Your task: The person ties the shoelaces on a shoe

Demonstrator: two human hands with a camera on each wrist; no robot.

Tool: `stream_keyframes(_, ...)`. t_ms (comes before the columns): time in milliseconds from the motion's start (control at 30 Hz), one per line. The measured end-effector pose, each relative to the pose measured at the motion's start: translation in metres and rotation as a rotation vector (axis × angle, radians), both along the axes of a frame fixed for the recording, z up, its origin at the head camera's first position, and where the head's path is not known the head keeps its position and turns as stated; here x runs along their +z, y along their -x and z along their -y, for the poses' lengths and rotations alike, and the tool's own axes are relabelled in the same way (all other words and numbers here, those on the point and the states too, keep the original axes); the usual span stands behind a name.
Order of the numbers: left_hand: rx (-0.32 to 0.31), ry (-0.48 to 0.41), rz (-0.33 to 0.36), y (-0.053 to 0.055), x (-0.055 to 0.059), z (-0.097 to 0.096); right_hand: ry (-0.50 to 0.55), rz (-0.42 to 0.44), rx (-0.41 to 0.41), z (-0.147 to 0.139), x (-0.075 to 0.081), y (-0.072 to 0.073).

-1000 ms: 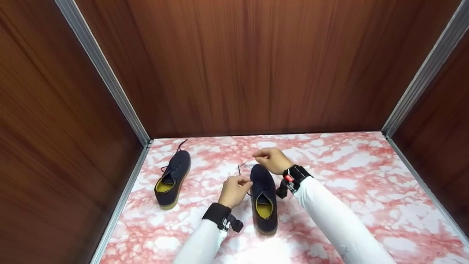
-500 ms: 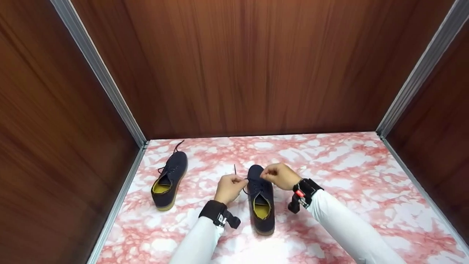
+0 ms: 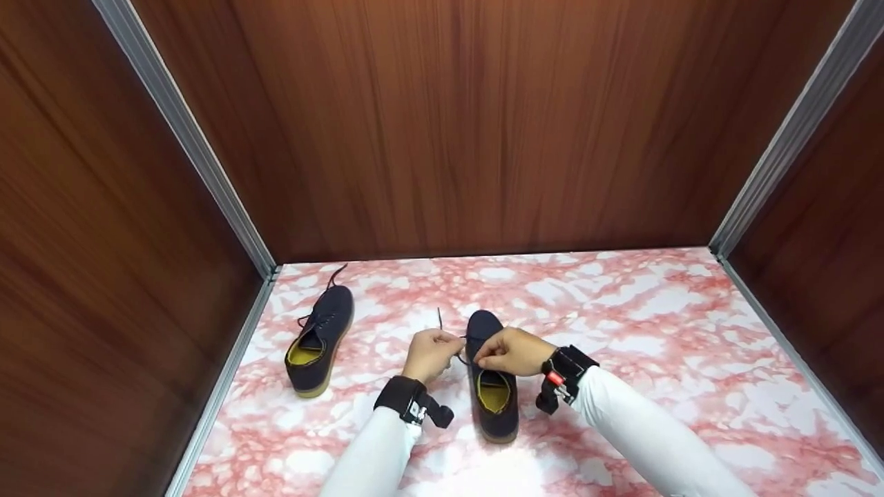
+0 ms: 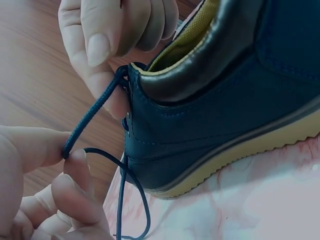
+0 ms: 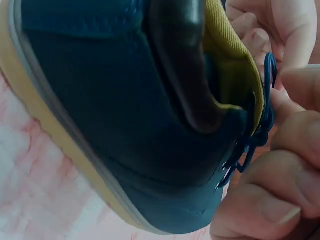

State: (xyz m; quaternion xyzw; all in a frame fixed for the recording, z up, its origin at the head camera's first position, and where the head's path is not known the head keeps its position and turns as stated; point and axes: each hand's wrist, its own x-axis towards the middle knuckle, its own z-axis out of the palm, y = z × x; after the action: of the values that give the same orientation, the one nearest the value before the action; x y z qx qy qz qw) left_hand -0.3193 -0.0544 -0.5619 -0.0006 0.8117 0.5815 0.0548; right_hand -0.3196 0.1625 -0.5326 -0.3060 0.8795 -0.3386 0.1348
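Observation:
A dark navy lace-up shoe [image 3: 485, 323] with a yellow lining and tan sole stands on the table, toe pointing away. At its left side, my left hand [image 3: 429, 357] pinches a dark shoelace [image 4: 89, 118] between thumb and forefinger. From that pinch the cord runs taut to the shoe's top eyelets, and a loose loop hangs below, as the left wrist view shows. Over the shoe's lacing is my right hand [image 3: 516, 352], fingers bent, one fingertip right behind the lace by the eyelets [image 5: 227, 167]. I cannot tell whether it grips the cord.
The matching navy shoe [image 3: 333, 310] stands to the left, its lace trailing past the toe. Brown wood-grain panels [image 3: 442, 138] enclose the back and both sides, with grey metal strips [image 3: 186, 117] at the corners. Red-and-white marbled covering [image 3: 621, 310] lies under the shoes.
My right hand has come back from beyond the toe, first to the shoe's right side, then leftward onto the lacing. The left hand keeps its pinch, nearly in place.

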Motion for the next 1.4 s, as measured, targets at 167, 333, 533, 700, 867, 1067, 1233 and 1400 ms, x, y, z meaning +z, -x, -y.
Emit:
stream_keyframes(167, -0.014, -0.039, 0.053, 0.001, -0.001, -0.001, 0.059, 0.062, 0.015, 0.002, -0.002, 0.0)
stream_keyframes(333, -0.029, -0.087, 0.084, 0.0, -0.001, -0.003, 0.117, 0.11, -0.009, 0.003, -0.003, 0.0)
stream_keyframes(533, -0.034, -0.107, 0.099, 0.001, 0.0, 0.0, 0.17, 0.125, -0.076, 0.002, -0.006, 0.0)
stream_keyframes(700, -0.002, -0.052, 0.075, 0.006, -0.004, 0.009, 0.193, 0.117, -0.111, -0.002, -0.006, -0.001)
stream_keyframes(867, 0.052, 0.103, -0.03, 0.012, -0.008, 0.017, 0.193, 0.126, -0.139, -0.005, -0.006, -0.002)
stream_keyframes(1067, 0.053, 0.358, -0.211, 0.015, -0.013, 0.018, 0.199, 0.188, -0.174, -0.008, -0.006, -0.001)
stream_keyframes(1233, -0.008, 0.478, -0.286, 0.018, -0.02, 0.017, 0.222, 0.243, -0.205, -0.009, -0.006, -0.001)
stream_keyframes(1400, -0.028, 0.57, -0.331, 0.019, -0.027, 0.016, 0.245, 0.264, -0.216, -0.009, -0.004, -0.002)
